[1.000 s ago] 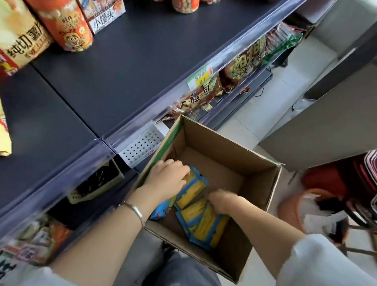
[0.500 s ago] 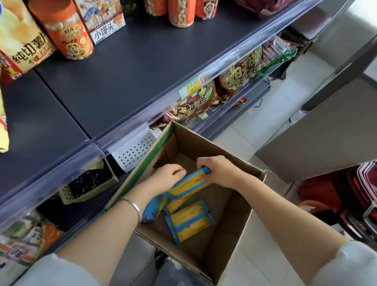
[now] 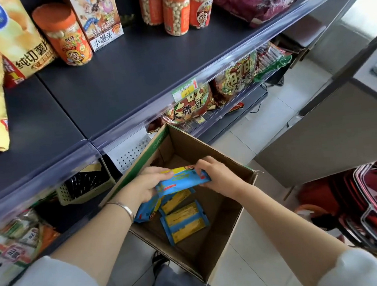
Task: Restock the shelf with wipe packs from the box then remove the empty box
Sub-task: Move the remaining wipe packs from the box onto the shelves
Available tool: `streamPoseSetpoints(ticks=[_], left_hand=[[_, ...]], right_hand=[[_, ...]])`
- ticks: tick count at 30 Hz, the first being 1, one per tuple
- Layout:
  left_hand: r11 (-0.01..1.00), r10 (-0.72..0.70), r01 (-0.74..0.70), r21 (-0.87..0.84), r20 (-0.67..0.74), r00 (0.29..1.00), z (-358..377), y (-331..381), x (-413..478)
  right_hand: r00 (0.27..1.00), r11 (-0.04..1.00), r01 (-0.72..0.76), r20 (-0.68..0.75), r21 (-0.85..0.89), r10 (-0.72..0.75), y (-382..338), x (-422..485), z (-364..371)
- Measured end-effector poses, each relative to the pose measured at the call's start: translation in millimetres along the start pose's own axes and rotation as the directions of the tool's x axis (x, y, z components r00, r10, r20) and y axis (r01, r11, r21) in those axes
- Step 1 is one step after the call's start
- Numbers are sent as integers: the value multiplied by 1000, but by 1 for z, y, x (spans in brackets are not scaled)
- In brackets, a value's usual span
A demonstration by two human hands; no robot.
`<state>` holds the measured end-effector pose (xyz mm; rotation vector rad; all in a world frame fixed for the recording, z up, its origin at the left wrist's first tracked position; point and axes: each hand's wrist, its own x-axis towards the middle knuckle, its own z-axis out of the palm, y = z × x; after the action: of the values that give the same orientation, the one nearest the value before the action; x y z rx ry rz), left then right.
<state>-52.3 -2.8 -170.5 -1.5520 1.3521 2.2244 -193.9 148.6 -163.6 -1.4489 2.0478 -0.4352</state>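
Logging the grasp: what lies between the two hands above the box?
A blue wipe pack spans the gap; the left hand holds one end, the right hand pinches the other, above the cardboard box. Seen in the head view.

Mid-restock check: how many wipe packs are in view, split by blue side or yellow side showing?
Blue-side packs: 2
Yellow-side packs: 2
Total: 4
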Motion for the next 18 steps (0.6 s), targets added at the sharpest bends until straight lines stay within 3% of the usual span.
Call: streamPoseSetpoints(ticks=[4,7,10,13,15,18], left_hand=[[987,85,-80,140,-35,996,0,-4,-5],[967,169,-152,203,-72,983,0,-6,-7],[970,204,-188,152,-100,974,2,-7,-6],[978,205,-206,14,-183,962,9,-8,-5],[981,187,-194,-15,-200,962,13,-8,-3],[959,170,-142,246,-99,980,11,-9,-5]], right_hand=[[980,985,-162,122,55,155,2,-3,6],[950,894,-304,173,328,260,-1,-4,7],[850,558,-492,229,668,475,-5,-1,9],[767,262,-540,340,800,544,-7,2,17],[764,139,-496,355,857,539,-9,4,23],[771,69,-387,281,920,572,-14,8,27]])
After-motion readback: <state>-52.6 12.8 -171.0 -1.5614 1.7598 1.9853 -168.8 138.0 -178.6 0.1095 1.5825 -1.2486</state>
